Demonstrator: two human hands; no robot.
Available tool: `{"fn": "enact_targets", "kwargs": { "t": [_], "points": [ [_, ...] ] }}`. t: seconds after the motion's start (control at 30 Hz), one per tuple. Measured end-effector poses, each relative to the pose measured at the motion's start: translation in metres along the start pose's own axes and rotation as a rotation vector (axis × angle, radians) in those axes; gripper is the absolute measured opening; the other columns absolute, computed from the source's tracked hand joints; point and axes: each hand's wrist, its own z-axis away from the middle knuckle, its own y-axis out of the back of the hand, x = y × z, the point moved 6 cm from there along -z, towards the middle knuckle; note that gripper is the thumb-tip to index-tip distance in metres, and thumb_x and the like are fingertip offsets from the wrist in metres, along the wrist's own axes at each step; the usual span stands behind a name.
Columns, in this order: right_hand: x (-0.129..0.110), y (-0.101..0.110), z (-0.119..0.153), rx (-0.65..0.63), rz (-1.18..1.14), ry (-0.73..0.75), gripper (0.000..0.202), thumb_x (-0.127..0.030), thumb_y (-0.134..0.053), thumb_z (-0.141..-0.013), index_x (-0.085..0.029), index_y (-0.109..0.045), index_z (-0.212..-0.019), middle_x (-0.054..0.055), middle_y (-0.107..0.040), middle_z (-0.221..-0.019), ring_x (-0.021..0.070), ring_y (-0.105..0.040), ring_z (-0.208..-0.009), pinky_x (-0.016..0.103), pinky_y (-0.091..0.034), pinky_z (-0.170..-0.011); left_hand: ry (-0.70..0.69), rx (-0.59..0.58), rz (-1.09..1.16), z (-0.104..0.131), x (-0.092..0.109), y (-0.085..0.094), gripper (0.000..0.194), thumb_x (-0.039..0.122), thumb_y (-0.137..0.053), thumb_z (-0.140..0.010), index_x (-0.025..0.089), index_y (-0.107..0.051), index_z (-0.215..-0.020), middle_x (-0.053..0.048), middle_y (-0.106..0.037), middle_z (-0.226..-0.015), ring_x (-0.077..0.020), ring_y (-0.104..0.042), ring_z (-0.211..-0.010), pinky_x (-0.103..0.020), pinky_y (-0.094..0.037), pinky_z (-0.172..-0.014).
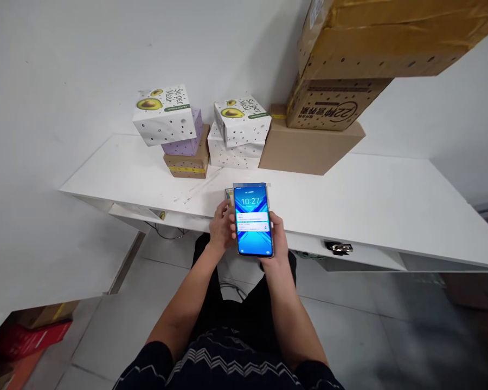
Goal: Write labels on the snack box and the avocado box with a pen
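Long white flat-topped desk just beyond the hands. Brown cardboard box stack ahead-right, white dotted carton pair straight ahead; stacking probably saves surface. Right hand wraps slim blue-screened smartphone, face-up, presumably for readability. Left hand curls beside it at small printed box, mostly hidden; can't tell if gripping.

1 head-worn view, facing forward-down.
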Motion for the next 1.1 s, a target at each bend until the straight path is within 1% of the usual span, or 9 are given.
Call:
{"fn": "enact_targets", "kwargs": {
  "t": [0.07,0.2,0.37,0.5,0.63,0.73,0.83,0.97,1.1],
  "points": [
    [-0.020,0.018,0.006,0.112,0.092,0.108,0.057,-0.061,-0.051,-0.080,-0.018,-0.063,-0.114,0.011,-0.075,-0.100,0.0281,-0.072,-0.092,0.042,-0.059,-0.076,-0.017,-0.025,-0.066,-0.005,0.007,0.006,0.033,0.046,-0.052,-0.095,0.026,-0.063,-0.119,-0.012,-0.058,-0.134,-0.0251,-0.065,-0.110,-0.034,-0.058,-0.079],
    [-0.069,0.072,0.021,0.460,0.447,0.350,0.053,-0.059,-0.058,-0.078,-0.020,-0.060,-0.115,0.007,-0.072,-0.100,0.0218,-0.069,-0.083,0.034,-0.056,-0.073,-0.051,-0.046,-0.131,-0.021,0.005,0.020,0.031,0.040,-0.047,-0.098,0.022,-0.062,-0.117,-0.013,-0.056,-0.135,-0.0244,-0.060,-0.120,-0.035,-0.055,-0.092],
    [-0.110,0.124,0.024,0.863,1.320,0.408,0.054,-0.048,-0.056,-0.084,-0.017,-0.058,-0.128,0.011,-0.067,-0.100,0.0257,-0.061,-0.093,0.042,-0.048,-0.087,-0.006,-0.051,-0.188,-0.035,0.003,0.027,0.029,0.040,-0.050,-0.095,0.022,-0.063,-0.114,-0.014,-0.056,-0.135,-0.0287,-0.057,-0.121,-0.043,-0.051,-0.098],
    [-0.112,0.140,0.005,0.954,1.924,0.425,0.054,-0.039,-0.060,-0.082,-0.014,-0.059,-0.131,0.022,-0.060,-0.122,0.0361,-0.053,-0.108,0.052,-0.042,-0.093,0.193,-0.091,-0.345,-0.037,0.013,0.018,0.053,0.056,-0.061,-0.086,0.021,-0.057,-0.126,-0.018,-0.042,-0.144,-0.0380,-0.052,-0.124,-0.051,-0.051,-0.093],
    [-0.104,0.155,-0.008,0.903,2.078,0.419,0.052,-0.039,-0.062,-0.083,-0.017,-0.059,-0.130,0.021,-0.058,-0.126,0.0370,-0.050,-0.109,0.052,-0.043,-0.090,0.297,-0.114,-0.396,-0.039,0.021,0.006,0.069,0.059,-0.067,-0.079,0.019,-0.050,-0.133,-0.020,-0.038,-0.143,-0.0405,-0.050,-0.123,-0.053,-0.051,-0.092],
    [-0.102,0.155,-0.003,0.897,2.051,0.513,0.050,-0.046,-0.062,-0.085,-0.019,-0.059,-0.127,0.021,-0.054,-0.133,0.0394,-0.045,-0.118,0.057,-0.042,-0.093,0.343,-0.108,-0.368,-0.041,0.019,0.002,0.066,0.054,-0.068,-0.078,0.021,-0.050,-0.133,-0.019,-0.037,-0.141,-0.0407,-0.050,-0.121,-0.051,-0.054,-0.086],
    [-0.099,0.141,0.008,0.897,1.955,0.726,0.046,-0.049,-0.058,-0.088,-0.019,-0.061,-0.123,0.022,-0.051,-0.137,0.0396,-0.042,-0.124,0.061,-0.040,-0.098,0.376,-0.105,-0.330,-0.042,0.013,0.004,0.064,0.050,-0.069,-0.078,0.023,-0.051,-0.133,-0.019,-0.036,-0.140,-0.0413,-0.051,-0.121,-0.051,-0.054,-0.086],
    [-0.093,0.111,0.007,0.788,1.802,0.866,0.039,-0.044,-0.052,-0.092,-0.018,-0.062,-0.119,0.020,-0.059,-0.122,0.0345,-0.051,-0.117,0.057,-0.041,-0.102,0.370,-0.088,-0.275,-0.045,0.002,0.010,0.064,0.042,-0.070,-0.078,0.023,-0.052,-0.136,-0.018,-0.042,-0.134,-0.0391,-0.053,-0.120,-0.051,-0.053,-0.090],
    [-0.104,0.070,-0.020,0.694,1.720,0.911,0.048,-0.044,-0.053,-0.091,-0.019,-0.055,-0.131,0.018,-0.058,-0.121,0.0331,-0.053,-0.116,0.055,-0.043,-0.103,0.356,-0.041,-0.255,-0.047,-0.009,0.016,0.064,0.039,-0.070,-0.078,0.023,-0.053,-0.137,-0.018,-0.042,-0.136,-0.0373,-0.055,-0.119,-0.049,-0.052,-0.093]
  ]
}}
